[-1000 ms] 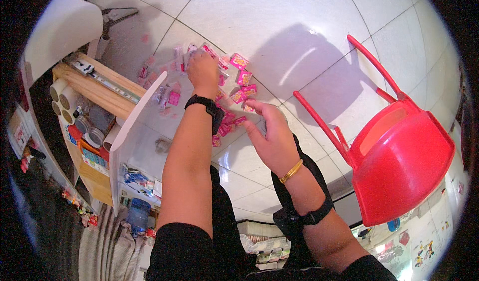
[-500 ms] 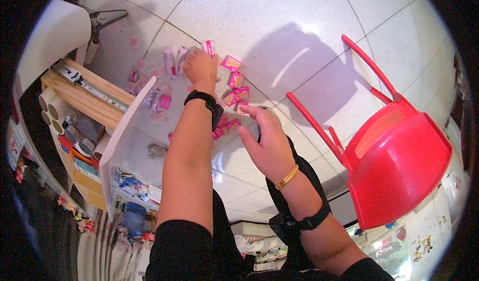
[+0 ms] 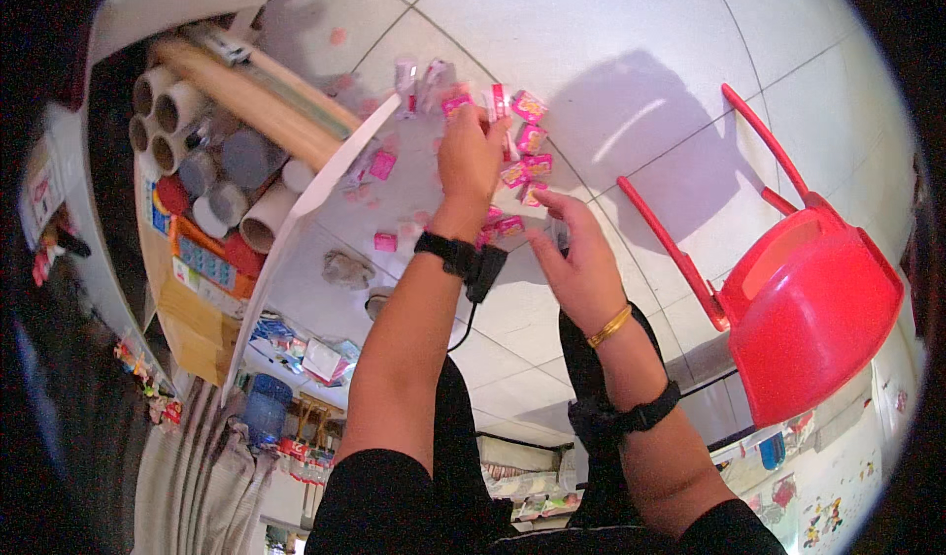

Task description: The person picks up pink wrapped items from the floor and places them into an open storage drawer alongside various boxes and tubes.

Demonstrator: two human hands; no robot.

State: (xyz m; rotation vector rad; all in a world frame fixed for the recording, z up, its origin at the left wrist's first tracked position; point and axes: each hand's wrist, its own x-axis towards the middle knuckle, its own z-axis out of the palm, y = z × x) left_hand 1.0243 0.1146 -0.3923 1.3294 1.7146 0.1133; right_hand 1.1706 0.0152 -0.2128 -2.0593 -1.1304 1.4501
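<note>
Fingers on our right hand (image 3: pixel 583 264) stand apart; for our left hand (image 3: pixel 467 163), we cannot tell. We best pinch pink packets (image 3: pixel 532 140) lightly near the floor tile's (image 3: pixel 581 23) edge.

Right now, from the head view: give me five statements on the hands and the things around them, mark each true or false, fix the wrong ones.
1. Small pink printed packs lie on the pale tiled floor near the bare left hand. True.
2. The bare right hand is clenched into a fist. False: its thumb and fingers are apart.
3. A gold-coloured bracelet is on the left wrist. False: the bracelet is on the right wrist.
4. The red plastic chair is to the right of both hands. True.
5. The round cardboard tubes lie loose on the floor. False: they are in the open wooden drawer.
</note>
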